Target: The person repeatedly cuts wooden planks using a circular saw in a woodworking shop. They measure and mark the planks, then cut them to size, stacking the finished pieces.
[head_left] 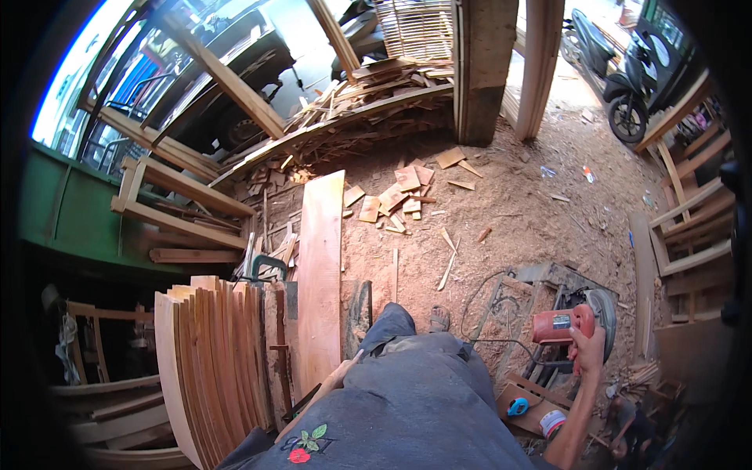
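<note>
My right hand (587, 350) is wrapped round the red handle of a power saw (556, 326). The saw has a red motor body and a round dark guard, and sits on a metal stand (536, 274) to my right. My left hand (340, 374) is beside my waist, at the right edge of a long reddish board (321, 258) lying away from me. Its fingers are small in view and partly hidden by my shirt. A thin pale tip shows near them; I cannot tell what it is.
Several curved planks (207, 352) stand stacked at left beside a green clamp (269, 266). A blue tape measure (517, 406) lies at right. Wood offcuts (399, 192) litter the sawdust floor. A cable (478, 313) loops by the stand. A person (627, 423) is at lower right.
</note>
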Motion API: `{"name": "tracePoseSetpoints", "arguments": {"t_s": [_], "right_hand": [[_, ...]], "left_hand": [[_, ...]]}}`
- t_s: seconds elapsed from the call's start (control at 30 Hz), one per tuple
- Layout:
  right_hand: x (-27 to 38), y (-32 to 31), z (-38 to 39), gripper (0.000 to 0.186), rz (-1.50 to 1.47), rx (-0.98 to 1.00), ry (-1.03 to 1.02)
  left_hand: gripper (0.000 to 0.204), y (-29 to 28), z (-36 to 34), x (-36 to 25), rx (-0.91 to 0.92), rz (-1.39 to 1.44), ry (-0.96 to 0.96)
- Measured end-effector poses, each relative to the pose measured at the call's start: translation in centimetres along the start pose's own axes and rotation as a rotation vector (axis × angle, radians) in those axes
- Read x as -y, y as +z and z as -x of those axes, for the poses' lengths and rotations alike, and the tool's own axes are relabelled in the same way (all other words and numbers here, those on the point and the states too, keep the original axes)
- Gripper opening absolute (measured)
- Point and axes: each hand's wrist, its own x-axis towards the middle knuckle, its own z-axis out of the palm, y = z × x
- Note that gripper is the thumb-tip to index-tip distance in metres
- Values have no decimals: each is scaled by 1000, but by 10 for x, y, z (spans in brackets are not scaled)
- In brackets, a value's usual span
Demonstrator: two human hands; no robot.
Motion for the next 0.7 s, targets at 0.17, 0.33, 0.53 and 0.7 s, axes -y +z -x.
{"name": "tracePoseSetpoints", "arguments": {"t_s": [0.17,0.33,0.53,0.7], "right_hand": [[42,82,-25,20,-233,161,-111],[76,147,-46,36,-247,365,-217],[133,228,-71,57,-122,525,-200],[176,303,-94,53,34,600,-222]], "left_hand": [[71,-15,-21,-46,-33,534,32],[53,-79,-42,-109,-275,427,219],[55,-177,-102,-138,-533,376,186],[59,-256,-195,-150,-794,392,166]]}}
